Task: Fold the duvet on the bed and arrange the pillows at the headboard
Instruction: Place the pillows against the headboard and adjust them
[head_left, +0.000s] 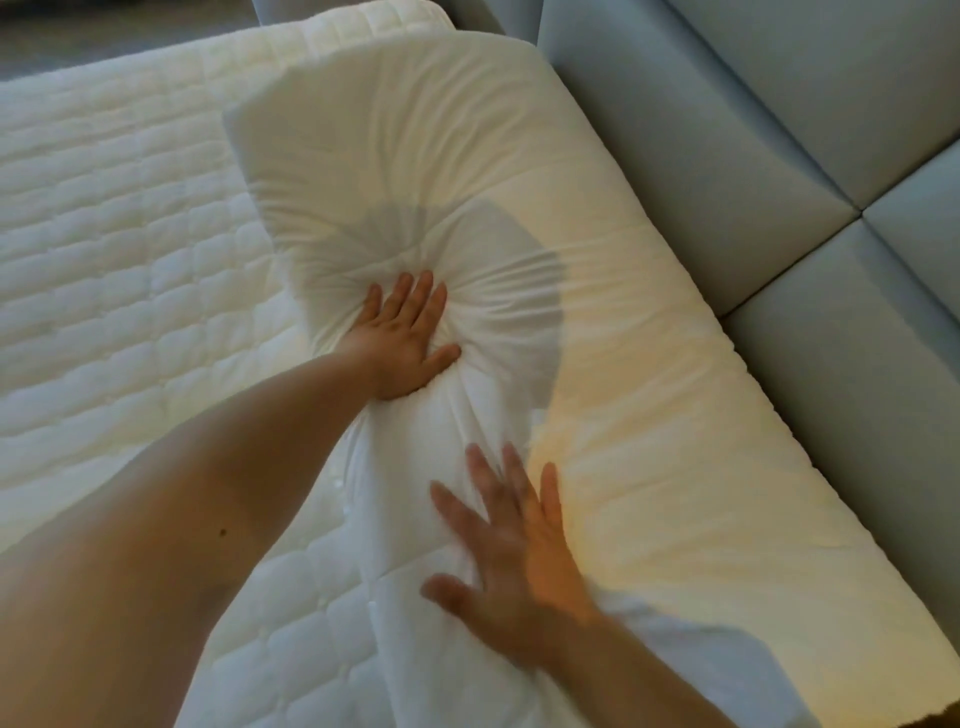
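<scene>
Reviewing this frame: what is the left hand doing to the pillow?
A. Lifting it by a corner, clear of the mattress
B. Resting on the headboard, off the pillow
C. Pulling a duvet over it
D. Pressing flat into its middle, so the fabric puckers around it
D. The left hand lies open with its fingers spread on the pillow, and creases radiate from the dent around it; the pillow lies alongside the padded headboard.

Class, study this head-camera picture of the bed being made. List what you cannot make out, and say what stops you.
1. Duvet: none in the head view; outside the frame or absent.
2. Right hand: motion-blurred, so whether it touches the pillow is unclear.
3. A second pillow: the white expanse may be one or two; no clear seam.
4. Headboard: cut off by the top and right edges.
5. Left hand: its palm is hidden, sunk into the pillow.
</scene>
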